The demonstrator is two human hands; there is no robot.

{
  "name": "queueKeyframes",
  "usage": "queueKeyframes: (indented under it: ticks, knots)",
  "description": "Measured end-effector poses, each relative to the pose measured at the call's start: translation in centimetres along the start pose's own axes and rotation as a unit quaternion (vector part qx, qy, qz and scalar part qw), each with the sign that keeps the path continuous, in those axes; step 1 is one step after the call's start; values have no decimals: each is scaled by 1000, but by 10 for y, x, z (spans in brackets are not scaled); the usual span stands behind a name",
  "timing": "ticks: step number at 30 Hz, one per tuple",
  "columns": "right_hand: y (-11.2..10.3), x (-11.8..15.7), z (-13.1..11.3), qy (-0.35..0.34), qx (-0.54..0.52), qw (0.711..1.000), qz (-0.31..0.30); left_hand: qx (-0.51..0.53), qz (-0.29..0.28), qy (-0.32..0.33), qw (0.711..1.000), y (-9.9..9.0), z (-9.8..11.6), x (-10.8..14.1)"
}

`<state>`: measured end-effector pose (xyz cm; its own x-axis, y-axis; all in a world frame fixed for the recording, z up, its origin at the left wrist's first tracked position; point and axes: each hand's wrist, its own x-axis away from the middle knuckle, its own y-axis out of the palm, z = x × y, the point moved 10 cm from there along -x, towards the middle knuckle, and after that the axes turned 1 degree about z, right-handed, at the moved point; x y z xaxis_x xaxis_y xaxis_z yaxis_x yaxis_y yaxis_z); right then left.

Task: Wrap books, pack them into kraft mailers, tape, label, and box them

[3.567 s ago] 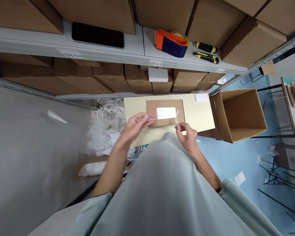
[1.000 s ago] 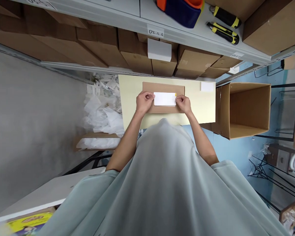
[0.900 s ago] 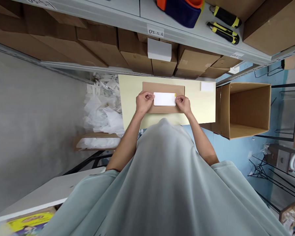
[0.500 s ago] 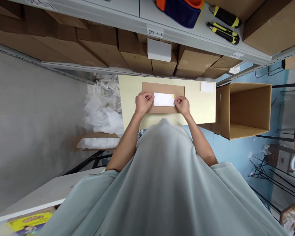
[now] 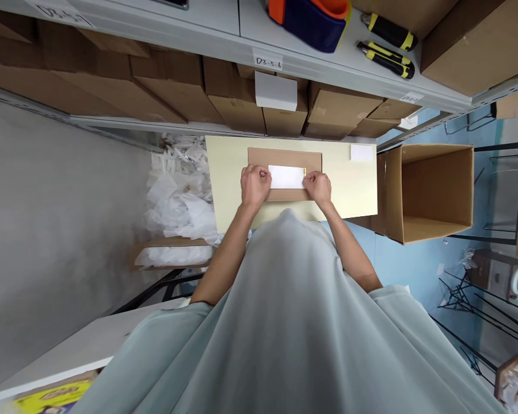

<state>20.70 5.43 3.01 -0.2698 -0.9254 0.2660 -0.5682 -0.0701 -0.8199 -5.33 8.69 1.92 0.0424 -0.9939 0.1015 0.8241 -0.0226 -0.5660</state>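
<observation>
A white rectangular card or label (image 5: 286, 177) with a small yellow mark at its right end lies over a flat brown cardboard piece (image 5: 285, 155). The cardboard rests on the pale yellow tabletop (image 5: 228, 190). My left hand (image 5: 255, 185) pinches the left end of the white label between thumb and fingers. At the opposite end, my right hand (image 5: 318, 187) pinches the label near the yellow mark. Whether the label touches the cardboard all over cannot be made out.
An open cardboard box (image 5: 435, 190) stands right of the table. White plastic bags (image 5: 181, 198) are heaped on the left. Above the table's far edge, a shelf (image 5: 224, 29) holds box cutters (image 5: 388, 46) and a blue-orange tool (image 5: 315, 23); brown boxes (image 5: 237, 109) line the level below.
My left hand has turned slightly, its fingers now more over the label's left end. My right hand still pinches the other end. The whole view has shifted a little.
</observation>
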Motion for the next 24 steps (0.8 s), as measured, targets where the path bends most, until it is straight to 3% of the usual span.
queueKeyframes:
  ticks: [3,6,10,12,14,16,20,24]
  knots:
    - [-3,8,-6,-6,41,999,23,14,32,-1,999,-5,3,7]
    - [0,20,-31,-74,66,994,49,26,34,20,999,0,17,12]
    - [35,35,-66,-179,80,980,-27,41,-100,132,985,45,57,23]
    - [52,36,-68,-189,99,975,-69,31,-161,176,971,64,68,33]
    - [57,35,-60,-190,120,971,-83,-5,-192,189,963,70,64,39]
    - [50,32,-47,-185,131,972,-67,-42,-197,180,963,63,51,41]
    - [22,30,-15,-154,146,977,-20,-84,-149,151,974,32,26,35]
    - [16,36,-11,-138,177,974,-9,-144,-118,141,972,26,29,35]
